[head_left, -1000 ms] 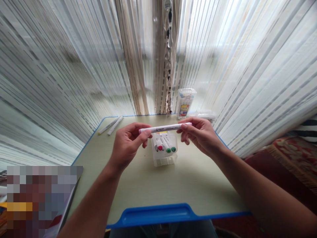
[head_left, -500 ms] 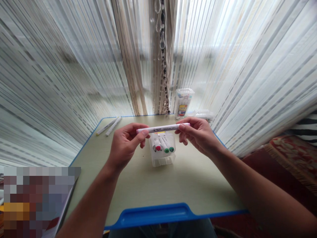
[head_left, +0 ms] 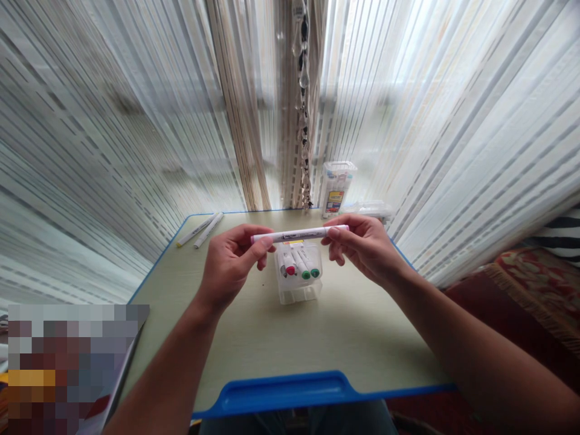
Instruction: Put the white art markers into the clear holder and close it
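1. Left hand (head_left: pixel 229 260): one, bare, fingers closed in a pinch on one end of a white marker; thumb toward the wearer.
2. Right hand (head_left: pixel 367 248): one, bare, thumb and fingers pinching the opposite end of the same marker.
3. White marker (head_left: pixel 301 235): one, pinkish at both ends, dark print along the barrel. Held lengthwise between the two hands, raised over the table, nearly level, its right end slightly higher in view. Print too small to read.
4. Clear plastic box (head_left: pixel 299 294): one, on the table, seen below the held marker and between the hands; a yellow label partly shows at its far side.
5. Markers in the box: one red-ended marker (head_left: pixel 289 266) at left, two green-ended markers (head_left: pixel 306 273) to its right, coloured ends toward the wearer.
6. Loose markers (head_left: pixel 208 231): two, white, lying near the far left corner of the table, one with a yellow end.
7. Tall clear case (head_left: pixel 339 188): one, upright at the far edge, with a yellow-and-red label; pale contents, indistinct.
8. Low clear case (head_left: pixel 374 209): one, lying beside the tall one, partly behind the right hand.
9. Table (head_left: pixel 272 338): pale green top, blue edging, with a blue trough (head_left: pixel 285 389) at the near side.
10. Striped curtain (head_left: pixel 136 151): behind the table, with a hanging bead strand (head_left: pixel 304 78).
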Demonstrator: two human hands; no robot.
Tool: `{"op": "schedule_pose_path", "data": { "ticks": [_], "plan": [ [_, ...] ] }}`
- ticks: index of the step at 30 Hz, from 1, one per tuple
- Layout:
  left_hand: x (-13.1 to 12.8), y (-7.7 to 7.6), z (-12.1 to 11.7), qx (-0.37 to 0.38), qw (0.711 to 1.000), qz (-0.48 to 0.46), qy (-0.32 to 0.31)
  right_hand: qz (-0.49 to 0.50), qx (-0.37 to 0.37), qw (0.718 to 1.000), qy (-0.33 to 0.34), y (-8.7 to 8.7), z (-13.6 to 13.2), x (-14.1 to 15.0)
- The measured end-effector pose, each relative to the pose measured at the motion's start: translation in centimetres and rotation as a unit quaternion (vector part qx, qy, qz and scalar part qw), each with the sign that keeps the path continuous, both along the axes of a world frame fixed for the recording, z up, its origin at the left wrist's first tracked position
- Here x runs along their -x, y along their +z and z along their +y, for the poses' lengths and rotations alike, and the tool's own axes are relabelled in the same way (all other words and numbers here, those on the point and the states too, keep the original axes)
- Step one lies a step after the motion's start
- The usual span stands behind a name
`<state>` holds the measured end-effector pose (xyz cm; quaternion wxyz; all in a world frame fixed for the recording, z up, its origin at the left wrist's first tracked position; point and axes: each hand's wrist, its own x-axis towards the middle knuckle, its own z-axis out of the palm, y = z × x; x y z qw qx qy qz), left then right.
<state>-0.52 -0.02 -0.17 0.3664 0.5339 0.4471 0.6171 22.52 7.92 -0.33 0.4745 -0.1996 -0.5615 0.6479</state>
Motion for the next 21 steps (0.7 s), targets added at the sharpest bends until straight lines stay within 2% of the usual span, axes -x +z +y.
{"op": "schedule_pose_path", "data": {
  "ticks": [21],
  "plan": [
    [-0.05,0.05,-0.04,0.004,1.000,0.002,-0.001,-0.003,0.002,1.000,-0.003,0.09,-0.04,-0.02]
  ]
}}
